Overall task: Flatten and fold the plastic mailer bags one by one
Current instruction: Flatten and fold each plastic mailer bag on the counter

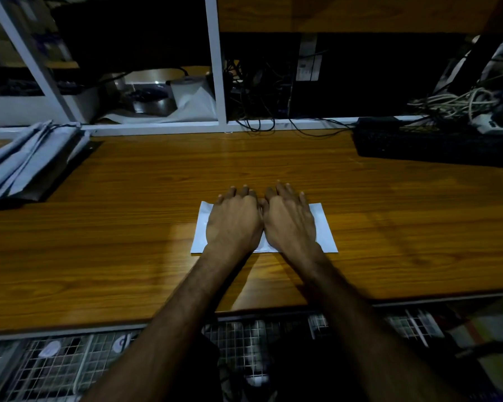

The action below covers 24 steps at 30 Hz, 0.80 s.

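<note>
No text or label is legible anywhere.

1. The wooden tabletop (128,242) lies bare on both sides of the folded white mailer (325,227), leaving wide room to left and right.
2. Both hands, the left hand (234,221) and the right hand (289,221), press flat on the mailer side by side, touching each other; no gap lies between them.
3. A stack of grey mailer bags (26,163) takes up the far left corner.
4. A black keyboard (433,146) blocks the far right edge, with a tangle of cables (459,104) behind it.
5. A white frame rail (186,129) and its upright post (217,62) close off the back of the table.
6. Between the mailer and the rail the surface is open.
</note>
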Tool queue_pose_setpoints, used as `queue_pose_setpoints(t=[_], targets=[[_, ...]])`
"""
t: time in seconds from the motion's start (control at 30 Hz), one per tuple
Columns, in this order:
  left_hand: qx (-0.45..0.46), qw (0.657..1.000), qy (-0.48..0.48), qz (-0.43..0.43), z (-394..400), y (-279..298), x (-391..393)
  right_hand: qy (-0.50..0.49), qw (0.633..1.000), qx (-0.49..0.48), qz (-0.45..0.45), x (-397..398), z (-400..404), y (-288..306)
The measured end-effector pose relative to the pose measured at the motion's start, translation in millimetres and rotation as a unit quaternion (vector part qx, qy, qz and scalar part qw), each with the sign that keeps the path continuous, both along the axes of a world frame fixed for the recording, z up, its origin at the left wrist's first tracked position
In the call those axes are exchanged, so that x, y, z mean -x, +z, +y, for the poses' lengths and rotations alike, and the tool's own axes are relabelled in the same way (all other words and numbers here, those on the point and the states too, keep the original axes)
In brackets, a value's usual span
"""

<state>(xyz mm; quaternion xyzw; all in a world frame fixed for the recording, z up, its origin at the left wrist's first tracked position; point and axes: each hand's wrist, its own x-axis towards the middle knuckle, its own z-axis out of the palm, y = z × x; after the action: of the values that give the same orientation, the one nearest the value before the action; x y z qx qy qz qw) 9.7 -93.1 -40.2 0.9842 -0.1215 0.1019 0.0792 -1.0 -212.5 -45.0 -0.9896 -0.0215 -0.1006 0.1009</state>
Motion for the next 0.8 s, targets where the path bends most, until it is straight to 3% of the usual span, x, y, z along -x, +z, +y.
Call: queue_pose_setpoints(t=[0.37, 0.8], targets=[[-0.051, 0.998, 0.015, 0.038, 14, -3, 18, 0.000, 1.000, 0.013, -0.003, 7, -12, -2], [-0.004, 0.993, 0.065, 0.103, 35, 5, 26, -0.047, 0.999, -0.004, -0.015, 16, -43, 0]])
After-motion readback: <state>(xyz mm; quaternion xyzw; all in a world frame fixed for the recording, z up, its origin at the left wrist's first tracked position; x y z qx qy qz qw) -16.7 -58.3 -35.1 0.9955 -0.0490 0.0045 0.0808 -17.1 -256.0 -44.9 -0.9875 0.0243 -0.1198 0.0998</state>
